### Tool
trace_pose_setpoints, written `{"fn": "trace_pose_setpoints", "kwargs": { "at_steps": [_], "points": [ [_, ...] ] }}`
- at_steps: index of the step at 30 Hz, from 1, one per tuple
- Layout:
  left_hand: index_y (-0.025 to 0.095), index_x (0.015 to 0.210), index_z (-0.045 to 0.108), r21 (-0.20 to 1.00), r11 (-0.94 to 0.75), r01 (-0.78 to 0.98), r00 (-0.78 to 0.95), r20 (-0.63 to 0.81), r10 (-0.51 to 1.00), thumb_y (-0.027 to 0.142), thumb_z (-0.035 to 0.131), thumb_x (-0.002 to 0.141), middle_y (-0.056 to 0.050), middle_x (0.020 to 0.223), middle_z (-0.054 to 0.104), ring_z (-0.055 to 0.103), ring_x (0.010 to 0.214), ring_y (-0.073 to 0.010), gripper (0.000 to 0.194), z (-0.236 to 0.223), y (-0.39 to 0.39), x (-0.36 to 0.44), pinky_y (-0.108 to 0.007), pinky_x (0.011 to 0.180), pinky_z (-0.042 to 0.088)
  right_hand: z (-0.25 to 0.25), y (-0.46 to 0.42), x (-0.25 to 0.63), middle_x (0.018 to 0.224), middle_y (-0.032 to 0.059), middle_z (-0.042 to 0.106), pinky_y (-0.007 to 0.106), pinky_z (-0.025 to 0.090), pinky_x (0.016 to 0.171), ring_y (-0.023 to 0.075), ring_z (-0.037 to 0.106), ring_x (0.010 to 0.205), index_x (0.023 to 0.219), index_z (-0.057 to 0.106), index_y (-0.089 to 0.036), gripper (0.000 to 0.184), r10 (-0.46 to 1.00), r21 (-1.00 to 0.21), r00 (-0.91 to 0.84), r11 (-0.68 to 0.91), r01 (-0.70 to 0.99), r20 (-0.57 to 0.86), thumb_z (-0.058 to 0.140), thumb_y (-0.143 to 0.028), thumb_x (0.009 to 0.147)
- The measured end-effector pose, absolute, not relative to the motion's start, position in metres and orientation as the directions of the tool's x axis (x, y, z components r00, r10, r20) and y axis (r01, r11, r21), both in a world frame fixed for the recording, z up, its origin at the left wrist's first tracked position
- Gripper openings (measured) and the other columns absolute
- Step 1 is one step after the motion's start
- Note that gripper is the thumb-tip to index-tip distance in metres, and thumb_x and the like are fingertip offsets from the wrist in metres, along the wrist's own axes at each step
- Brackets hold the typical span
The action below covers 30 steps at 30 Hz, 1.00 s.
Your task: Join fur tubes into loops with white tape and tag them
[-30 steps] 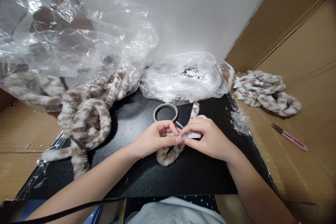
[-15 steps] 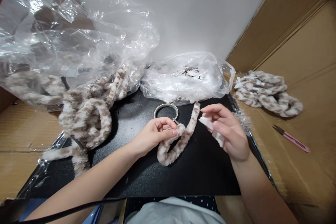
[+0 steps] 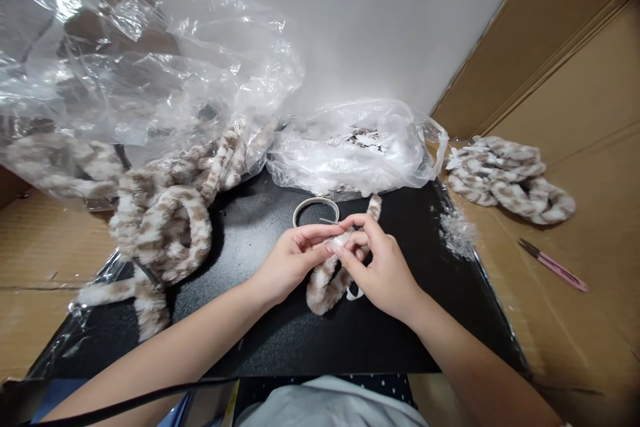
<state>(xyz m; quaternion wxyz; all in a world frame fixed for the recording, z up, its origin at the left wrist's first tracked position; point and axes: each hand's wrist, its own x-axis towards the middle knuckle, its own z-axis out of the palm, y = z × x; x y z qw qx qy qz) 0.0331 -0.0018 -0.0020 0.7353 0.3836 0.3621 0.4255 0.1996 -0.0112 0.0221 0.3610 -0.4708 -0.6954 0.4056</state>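
Note:
My left hand (image 3: 293, 260) pinches one end of a furry white-and-brown strip (image 3: 320, 293), which curves in a loop above the black tabletop (image 3: 280, 340). Against that same end, my right hand (image 3: 385, 273) presses a small white piece (image 3: 341, 240) between thumb and fingers; it looks thin and soft, like a tag or ribbon. The fingertips of both hands meet there and partly cover it. A thin grey stem sticks out past the fingers. The strip's other end rises behind my right hand. A pale thin ring (image 3: 316, 200) lies just beyond my hands.
A large clear plastic bag (image 3: 150, 80) of furry pieces fills the left, with furry loops (image 3: 175, 233) spilling out. Behind my hands sits a smaller bag (image 3: 350, 153) of white pieces. On cardboard at right lie bundled furry strips (image 3: 515, 177) and pink-handled snips (image 3: 555, 267).
My right hand has moved left with the white piece and brought it to the strip's end at my left hand. The left hand has barely shifted.

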Motion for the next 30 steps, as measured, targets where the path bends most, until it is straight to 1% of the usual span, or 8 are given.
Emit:
{"fn": "trace_pose_setpoints", "kwargs": {
  "at_steps": [4,7,12,14,17,21,25,30],
  "points": [
    [0.020,0.098,0.077,0.954,0.215,-0.209,0.385,-0.122,0.915,0.017,0.070,0.079,-0.005,0.107,0.075,0.069,0.101,-0.0201,0.021,0.003,-0.002,0.030,-0.029,0.093,0.052,0.021,-0.009,0.202,0.061,-0.0069,0.057,0.022,0.036,0.054,0.0100,0.043,0.051,0.101,0.048,-0.022,0.021,0.961,-0.899,-0.270,0.176,0.401,0.068,0.058,-0.022,0.083],
    [0.021,0.098,0.077,0.984,0.129,-0.123,0.405,-0.069,0.912,0.012,0.063,0.080,-0.004,0.110,0.074,0.066,0.109,-0.0208,0.025,0.008,-0.002,0.028,-0.030,0.100,0.049,0.020,-0.008,0.202,0.061,-0.0070,0.060,0.021,0.036,0.051,0.0096,0.043,0.049,0.101,0.048,-0.023,0.024,0.969,-0.913,-0.247,0.116,0.391,0.018,0.061,-0.022,0.081],
    [0.019,0.108,0.074,0.983,0.176,-0.059,0.404,-0.137,0.904,0.023,0.069,0.079,-0.007,0.108,0.075,0.069,0.102,-0.0244,0.029,0.009,-0.005,0.029,-0.035,0.091,0.055,0.017,-0.008,0.202,0.056,-0.0076,0.058,0.020,0.035,0.050,0.0096,0.043,0.048,0.100,0.051,-0.022,0.026,0.978,-0.917,-0.206,0.063,0.394,-0.021,0.063,-0.021,0.077],
    [0.019,0.107,0.074,0.979,0.188,-0.074,0.394,-0.145,0.907,0.028,0.069,0.081,-0.007,0.105,0.075,0.069,0.102,-0.0243,0.029,0.008,-0.005,0.029,-0.035,0.092,0.054,0.017,-0.008,0.201,0.055,-0.0077,0.057,0.020,0.034,0.049,0.0096,0.043,0.048,0.100,0.053,-0.022,0.026,0.978,-0.920,-0.207,0.056,0.388,-0.028,0.064,-0.022,0.077],
    [0.017,0.103,0.074,0.960,0.223,-0.169,0.406,-0.138,0.903,0.029,0.068,0.083,-0.006,0.102,0.075,0.068,0.100,-0.0201,0.024,0.005,-0.005,0.029,-0.029,0.091,0.052,0.019,-0.007,0.201,0.056,-0.0070,0.055,0.020,0.034,0.048,0.0095,0.043,0.048,0.098,0.056,-0.021,0.022,0.976,-0.926,-0.219,0.064,0.373,-0.021,0.065,-0.027,0.078],
    [0.018,0.102,0.065,0.853,0.371,-0.367,0.450,-0.187,0.873,0.029,0.070,0.082,-0.002,0.085,0.074,0.069,0.073,-0.0119,0.023,0.000,-0.004,0.030,-0.022,0.071,0.054,0.020,-0.007,0.201,0.059,-0.0052,0.057,0.021,0.036,0.049,0.0102,0.045,0.051,0.097,0.060,-0.020,0.023,0.976,-0.927,-0.216,0.092,0.363,0.012,0.067,-0.029,0.077],
    [0.015,0.086,0.064,0.813,0.436,-0.386,0.419,-0.267,0.868,0.028,0.078,0.074,0.000,0.069,0.071,0.065,0.062,-0.0088,0.023,0.001,-0.003,0.029,-0.016,0.062,0.049,0.018,-0.007,0.201,0.062,-0.0040,0.061,0.022,0.039,0.052,0.0111,0.048,0.053,0.101,0.061,-0.020,0.027,0.974,-0.918,-0.214,0.145,0.370,0.067,0.069,-0.030,0.077],
    [0.013,0.080,0.071,0.846,0.413,-0.336,0.358,-0.291,0.887,0.026,0.082,0.069,-0.003,0.083,0.073,0.066,0.072,-0.0097,0.021,0.003,-0.001,0.028,-0.018,0.070,0.050,0.014,-0.005,0.203,0.063,-0.0039,0.061,0.024,0.042,0.056,0.0123,0.051,0.054,0.103,0.061,-0.021,0.029,0.976,-0.898,-0.203,0.153,0.412,0.073,0.069,-0.031,0.078]
  ]
}}
